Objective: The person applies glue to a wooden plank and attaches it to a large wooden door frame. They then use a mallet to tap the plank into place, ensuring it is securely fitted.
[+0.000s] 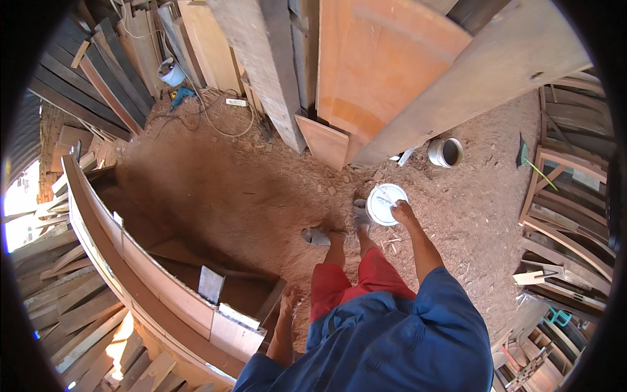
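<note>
A round white bucket (379,210) hangs or stands by my right foot, with a pale, thin stick-like piece across its top. My right hand (403,213) is closed at the bucket's right rim; the exact grip point is hidden under the fingers. My left hand (289,299) hangs low beside the end of a long wooden frame (235,333), fingers loosely stretched, with nothing plainly in them. A grey rectangular piece (210,285) sticks up from that frame. Whether the left hand touches the wood I cannot tell.
Ahead, a thick beam (470,85) leans beside an orange-brown panel (372,65). Another bucket (445,152) stands on the dusty floor, right of the beam's foot. A blue power tool (182,96) and cable lie far left. Curved wooden frames (568,215) are stacked at right.
</note>
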The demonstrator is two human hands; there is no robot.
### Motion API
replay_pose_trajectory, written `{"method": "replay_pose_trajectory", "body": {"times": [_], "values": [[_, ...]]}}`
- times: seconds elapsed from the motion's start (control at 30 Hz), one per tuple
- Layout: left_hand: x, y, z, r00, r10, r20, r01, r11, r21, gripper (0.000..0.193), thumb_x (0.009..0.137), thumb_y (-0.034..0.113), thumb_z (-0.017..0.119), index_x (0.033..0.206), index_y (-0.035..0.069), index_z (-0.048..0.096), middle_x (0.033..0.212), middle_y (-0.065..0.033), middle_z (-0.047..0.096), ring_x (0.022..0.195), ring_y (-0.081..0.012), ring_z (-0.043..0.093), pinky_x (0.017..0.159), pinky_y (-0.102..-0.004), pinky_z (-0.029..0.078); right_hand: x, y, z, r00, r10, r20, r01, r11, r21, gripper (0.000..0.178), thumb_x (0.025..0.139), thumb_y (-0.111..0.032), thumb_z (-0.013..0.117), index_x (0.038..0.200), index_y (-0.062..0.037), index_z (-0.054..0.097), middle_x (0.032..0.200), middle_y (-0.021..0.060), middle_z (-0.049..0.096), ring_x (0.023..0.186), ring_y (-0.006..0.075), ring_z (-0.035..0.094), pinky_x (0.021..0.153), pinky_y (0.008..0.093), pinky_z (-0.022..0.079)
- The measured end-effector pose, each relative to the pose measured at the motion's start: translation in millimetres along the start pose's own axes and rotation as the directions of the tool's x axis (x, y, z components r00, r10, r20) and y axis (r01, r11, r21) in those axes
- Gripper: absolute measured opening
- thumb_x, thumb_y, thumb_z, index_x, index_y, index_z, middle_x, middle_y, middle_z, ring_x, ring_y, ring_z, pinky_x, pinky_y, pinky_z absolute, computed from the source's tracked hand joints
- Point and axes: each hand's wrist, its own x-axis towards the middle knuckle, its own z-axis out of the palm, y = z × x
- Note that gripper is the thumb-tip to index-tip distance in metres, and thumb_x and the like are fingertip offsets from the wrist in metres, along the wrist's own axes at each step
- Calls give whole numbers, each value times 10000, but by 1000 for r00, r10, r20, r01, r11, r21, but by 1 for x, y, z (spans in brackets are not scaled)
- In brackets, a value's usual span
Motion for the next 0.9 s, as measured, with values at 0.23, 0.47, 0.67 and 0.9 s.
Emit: {"method": "replay_pose_trajectory", "body": {"times": [0.23, 0.47, 0.67, 0.9], "values": [[16, -57, 16, 964, -201, -176, 213, 975, 55, 389, 976, 333, 565, 1229, 37, 550, 1045, -149, 674, 706, -169, 636, 576, -306, 498, 96, 95, 31, 973, -230, -17, 223, 959, -175, 313, 870, -161, 587, 1142, -21, 651, 994, 202, 712, 945, 383, 682, 801, 439, 572], [46, -91, 9, 950, -272, -154, 287, 954, 87, 411, 989, 363, 532, 1214, 20, 557, 1037, -122, 666, 748, -212, 655, 630, -346, 521, 136, 64, 4, 994, 87, 65, -60, 940, -336, 432, 863, -216, 551, 1269, -78, 603, 1293, 189, 616, 1219, 349, 579, 1068, 506, 416], [66, -98, 10, 965, -194, -178, 226, 957, 181, 381, 1008, 339, 508, 1216, 24, 553, 1032, -110, 661, 778, -211, 650, 654, -340, 519, 158, 93, 26, 989, 98, 112, -24, 848, -530, 371, 883, -223, 511, 1199, -69, 629, 1276, 170, 632, 1247, 343, 562, 1026, 501, 442], [70, -80, 21, 962, -190, -195, 208, 975, 76, 420, 1002, 309, 501, 1274, -9, 540, 1131, -167, 679, 812, -223, 677, 687, -343, 540, 156, 129, 38, 996, 52, 70, -19, 912, -410, 298, 855, -209, 533, 1086, -84, 674, 1174, 138, 690, 1128, 328, 638, 993, 469, 469]]}}
